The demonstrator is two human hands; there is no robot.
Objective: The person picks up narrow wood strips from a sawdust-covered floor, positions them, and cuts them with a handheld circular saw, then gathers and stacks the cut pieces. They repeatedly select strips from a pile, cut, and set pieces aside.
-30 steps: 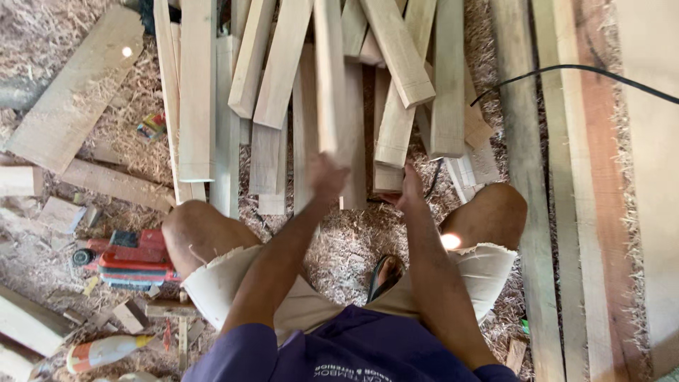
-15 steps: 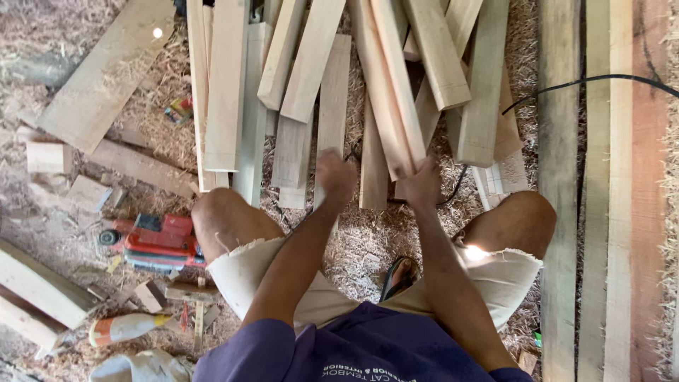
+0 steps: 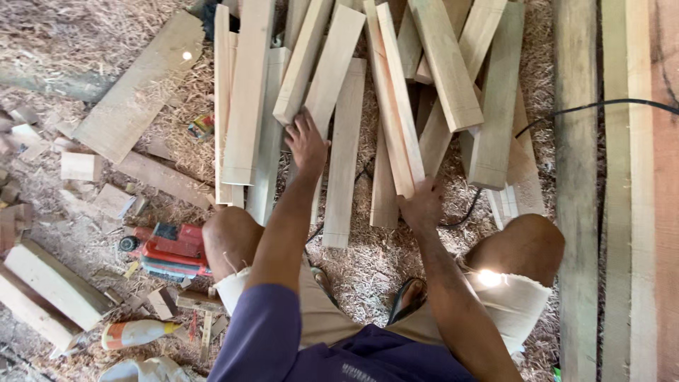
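Since half a second ago the left hand [image 3: 305,141] has moved away from the right hand [image 3: 421,205], out to the left across the pile of pale sawn wooden planks [image 3: 332,106].

Left hand lies open, fingers spread, on the near end of a pale narrow plank [image 3: 305,60] that slants over the pile. Right hand closes around the near end of a long pinkish plank [image 3: 396,99], which runs up the middle of the pile. A black cable [image 3: 594,106] curves from the right of the pile in under its near edge. Left of the pile, beside the person's left knee, a red power tool [image 3: 170,249] lies on the sawdust-covered floor [image 3: 368,262], with short wood offcuts [image 3: 79,166] further left and an orange-and-white bottle [image 3: 138,331] below the tool.
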